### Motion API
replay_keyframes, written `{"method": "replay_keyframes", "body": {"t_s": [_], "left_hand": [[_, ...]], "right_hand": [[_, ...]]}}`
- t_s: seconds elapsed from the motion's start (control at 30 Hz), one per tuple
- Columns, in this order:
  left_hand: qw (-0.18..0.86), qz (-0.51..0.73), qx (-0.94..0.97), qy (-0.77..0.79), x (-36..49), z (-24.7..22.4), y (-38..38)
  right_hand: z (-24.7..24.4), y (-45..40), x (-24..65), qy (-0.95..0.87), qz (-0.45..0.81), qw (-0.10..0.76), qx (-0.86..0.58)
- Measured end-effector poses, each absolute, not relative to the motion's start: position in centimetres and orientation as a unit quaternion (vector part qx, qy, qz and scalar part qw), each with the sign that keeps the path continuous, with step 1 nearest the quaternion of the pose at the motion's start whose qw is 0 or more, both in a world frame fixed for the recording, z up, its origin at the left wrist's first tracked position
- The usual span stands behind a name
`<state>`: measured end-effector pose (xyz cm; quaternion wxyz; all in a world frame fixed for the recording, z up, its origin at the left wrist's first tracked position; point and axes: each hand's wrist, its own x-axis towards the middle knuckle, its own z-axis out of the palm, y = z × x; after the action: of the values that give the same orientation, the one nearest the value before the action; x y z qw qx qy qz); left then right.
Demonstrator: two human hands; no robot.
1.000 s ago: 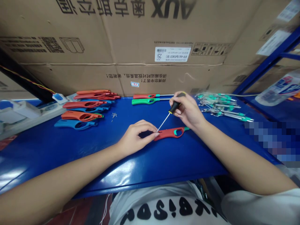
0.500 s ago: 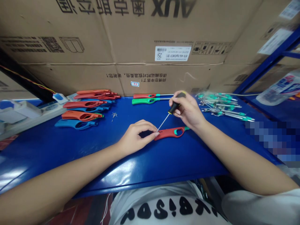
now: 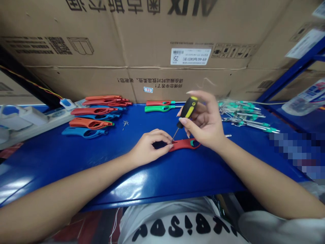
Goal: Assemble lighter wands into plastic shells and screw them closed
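Observation:
A red gas lighter (image 3: 185, 145) lies on the blue table in front of me, its green trigger showing in the loop. My left hand (image 3: 148, 148) pinches the handle end of it between thumb and fingertips. Held tilted in my right hand (image 3: 207, 123) is a black and yellow screwdriver (image 3: 188, 110). Its tip meets the lighter's handle right by my left fingertips, and whether a screw is under it is hidden. My right thumb presses low on the screwdriver's handle while the index finger is lifted near the top. Part of the lighter's nozzle is behind my right hand.
Several red, orange and blue lighter shells (image 3: 87, 122) are stacked at left, beside a power strip (image 3: 57, 113). Small screws (image 3: 125, 124) lie near them. A green lighter (image 3: 157, 108) and a red lighter (image 3: 156, 102) lie against the cardboard box (image 3: 101, 81). Metal nozzle assemblies (image 3: 250, 115) pile at right.
My right hand's grip on the screwdriver has shifted: the index finger has lifted and the handle shows more fully. My left hand stays at the lighter's end. The view has moved slightly.

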<state>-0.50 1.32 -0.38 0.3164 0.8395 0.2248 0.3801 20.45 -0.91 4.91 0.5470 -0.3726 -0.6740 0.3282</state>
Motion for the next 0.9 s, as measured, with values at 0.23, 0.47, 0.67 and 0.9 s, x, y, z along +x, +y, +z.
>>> {"method": "replay_keyframes", "body": {"t_s": [0.23,0.47,0.67,0.9], "left_hand": [[0.316,0.360,0.855,0.197,-0.5,0.0,1.3],[0.292,0.323,0.869,0.233,-0.6,-0.5,1.4],[0.265,0.292,0.885,0.248,-0.8,-0.9,1.5],[0.264,0.288,0.888,0.241,-0.7,-0.8,1.5]], "right_hand": [[4.4,-1.6,20.1,-0.739,0.283,0.504,-0.345],[4.0,-1.5,20.1,-0.744,0.252,0.510,-0.352],[3.8,-1.4,20.0,-0.746,0.238,0.513,-0.352],[3.7,-1.2,20.1,-0.758,0.221,0.509,-0.342]]}}
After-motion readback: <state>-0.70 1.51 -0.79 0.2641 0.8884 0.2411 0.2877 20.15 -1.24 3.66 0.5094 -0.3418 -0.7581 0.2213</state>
